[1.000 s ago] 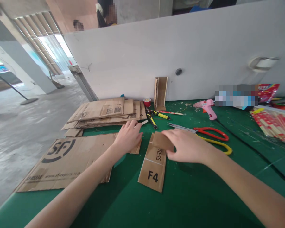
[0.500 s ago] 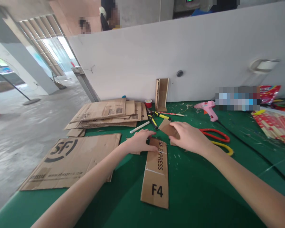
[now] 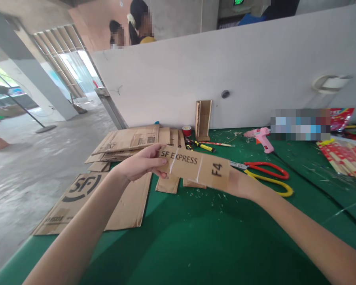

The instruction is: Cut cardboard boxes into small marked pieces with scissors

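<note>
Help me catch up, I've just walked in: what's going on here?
A person's left hand grips one end of a printed cardboard strip above the green table. The right hand is mostly hidden behind the other end, so its grip can't be seen. Scissors lie beyond the right forearm, a glue gun farther back, and stacked cardboard at the left.
</note>
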Tool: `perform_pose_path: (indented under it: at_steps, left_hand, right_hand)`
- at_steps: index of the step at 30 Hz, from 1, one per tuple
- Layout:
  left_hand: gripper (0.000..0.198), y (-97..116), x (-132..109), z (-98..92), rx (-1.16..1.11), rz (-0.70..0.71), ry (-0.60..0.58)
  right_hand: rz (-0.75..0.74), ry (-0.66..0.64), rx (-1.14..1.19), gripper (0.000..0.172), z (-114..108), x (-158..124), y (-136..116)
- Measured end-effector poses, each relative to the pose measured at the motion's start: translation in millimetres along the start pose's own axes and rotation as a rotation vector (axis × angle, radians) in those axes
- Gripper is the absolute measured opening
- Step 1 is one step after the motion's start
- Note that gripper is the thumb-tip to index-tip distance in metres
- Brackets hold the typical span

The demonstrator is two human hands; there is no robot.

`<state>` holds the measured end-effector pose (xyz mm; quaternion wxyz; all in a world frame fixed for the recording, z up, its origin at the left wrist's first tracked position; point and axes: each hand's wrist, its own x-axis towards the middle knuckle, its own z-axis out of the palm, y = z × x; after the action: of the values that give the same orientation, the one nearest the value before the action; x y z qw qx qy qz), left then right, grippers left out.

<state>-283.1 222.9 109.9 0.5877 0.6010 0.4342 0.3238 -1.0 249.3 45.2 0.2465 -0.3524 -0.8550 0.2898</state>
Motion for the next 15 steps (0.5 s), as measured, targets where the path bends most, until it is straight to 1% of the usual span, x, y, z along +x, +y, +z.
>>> perform_pose_path:
  at_steps: [2,3,5,6,7,8,10,11,13,15]
  left_hand:
    - [0.035,-5,-2,-1.4,-0.072,0.007,0.045]
    - [0.034,-8,-2,-0.3,-0.108,0.008,0.076]
    - [0.032,-15,0,4.9,-0.179,-0.002,0.159]
    - [0.031,-19,1,8.4,-0.215,-0.01,0.201]
    - [0.029,-23,3,12.0,-0.256,-0.011,0.246]
    - [0.027,-27,4,15.3,-0.296,-0.006,0.288]
    - [0.026,-34,8,20.1,-0.373,0.015,0.357]
    - [0.027,-37,9,21.4,-0.407,0.023,0.375]
    - [0.03,-42,10,22.4,-0.458,0.032,0.374]
    - [0.036,-46,9,22.5,-0.476,0.046,0.328]
  right_hand:
    - [0.008,0.03,-0.081,0.037,-16,1,0]
    - [0.038,0.053,-0.157,0.037,-26,1,3]
    - [0.175,0.057,-0.36,0.037,-47,-3,13]
    - [0.278,0.018,-0.467,0.036,-57,-6,20]
    - [0.387,-0.05,-0.561,0.034,-66,-10,27]
    - [0.506,-0.15,-0.625,0.028,-73,-14,33]
    - [0.669,-0.299,-0.67,0.017,-81,-23,42]
    - [0.713,-0.337,-0.659,0.012,-82,-26,44]
    - [0.736,-0.373,-0.624,0.009,-81,-32,45]
    - [0.717,-0.383,-0.619,0.009,-76,-36,43]
